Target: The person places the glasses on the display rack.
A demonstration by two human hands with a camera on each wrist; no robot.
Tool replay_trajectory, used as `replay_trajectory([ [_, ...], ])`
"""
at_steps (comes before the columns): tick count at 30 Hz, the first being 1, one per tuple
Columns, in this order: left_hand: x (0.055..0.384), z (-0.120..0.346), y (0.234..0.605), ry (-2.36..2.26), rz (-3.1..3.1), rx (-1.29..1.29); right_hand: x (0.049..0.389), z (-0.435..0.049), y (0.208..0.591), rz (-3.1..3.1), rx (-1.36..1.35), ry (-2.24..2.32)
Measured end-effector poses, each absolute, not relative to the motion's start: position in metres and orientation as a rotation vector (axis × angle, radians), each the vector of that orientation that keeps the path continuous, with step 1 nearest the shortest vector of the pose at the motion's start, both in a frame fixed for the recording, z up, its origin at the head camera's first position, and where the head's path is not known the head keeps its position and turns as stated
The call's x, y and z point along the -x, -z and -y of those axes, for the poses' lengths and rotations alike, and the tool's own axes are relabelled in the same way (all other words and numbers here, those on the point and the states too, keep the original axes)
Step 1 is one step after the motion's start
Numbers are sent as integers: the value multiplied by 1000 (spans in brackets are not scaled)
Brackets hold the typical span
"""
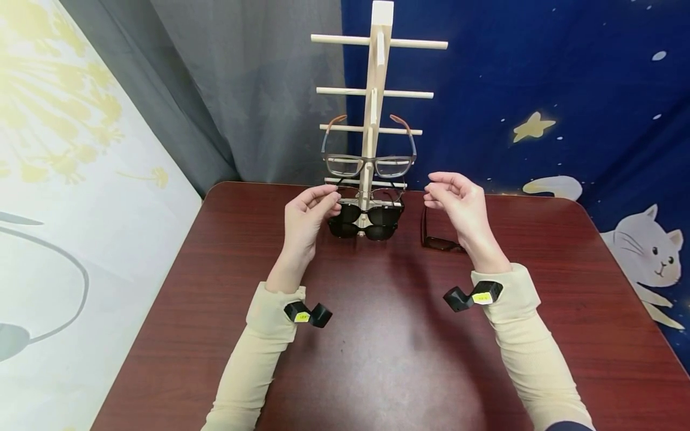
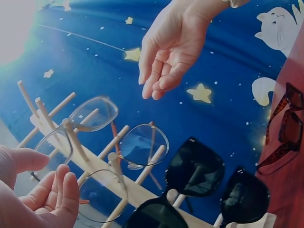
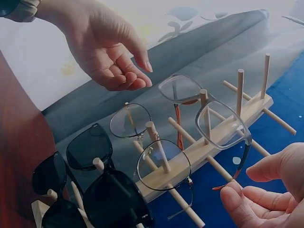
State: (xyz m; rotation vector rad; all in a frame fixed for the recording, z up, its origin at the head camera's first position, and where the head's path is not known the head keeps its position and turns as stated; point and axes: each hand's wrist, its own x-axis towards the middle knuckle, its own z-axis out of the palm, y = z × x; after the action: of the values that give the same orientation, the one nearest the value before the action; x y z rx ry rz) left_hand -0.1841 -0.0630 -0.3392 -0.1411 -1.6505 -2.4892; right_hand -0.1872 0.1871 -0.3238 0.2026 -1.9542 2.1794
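My left hand (image 1: pixel 306 221) hovers left of the wooden stand, its fingers loosely bent and holding nothing. To the right of the stand my right hand (image 1: pixel 458 203) is raised, also holding nothing; thumb and fingertips stand slightly apart in the right wrist view. Between the hands, grey-framed eyeglasses (image 1: pixel 345 165) with orange temple tips hang on the wooden display stand (image 1: pixel 377 72). Below them are thin-rimmed round eyeglasses (image 3: pixel 178 161), then black sunglasses (image 1: pixel 384 215) and another black pair (image 1: pixel 380 233) at the bottom.
Tortoiseshell sunglasses (image 1: pixel 442 243) lie on the dark red table (image 1: pixel 377 359), partly behind my right hand. The stand's upper pegs (image 1: pixel 415 44) stick out to both sides. Behind it hang a grey curtain (image 1: pixel 269 78) and a blue patterned cloth (image 1: pixel 485 72).
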Motion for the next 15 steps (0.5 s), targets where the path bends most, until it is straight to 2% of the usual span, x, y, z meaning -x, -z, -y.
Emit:
replay_trajectory([
  [15, 173, 32, 363, 2484, 1796, 168, 175, -199, 346, 2021, -156, -2152],
])
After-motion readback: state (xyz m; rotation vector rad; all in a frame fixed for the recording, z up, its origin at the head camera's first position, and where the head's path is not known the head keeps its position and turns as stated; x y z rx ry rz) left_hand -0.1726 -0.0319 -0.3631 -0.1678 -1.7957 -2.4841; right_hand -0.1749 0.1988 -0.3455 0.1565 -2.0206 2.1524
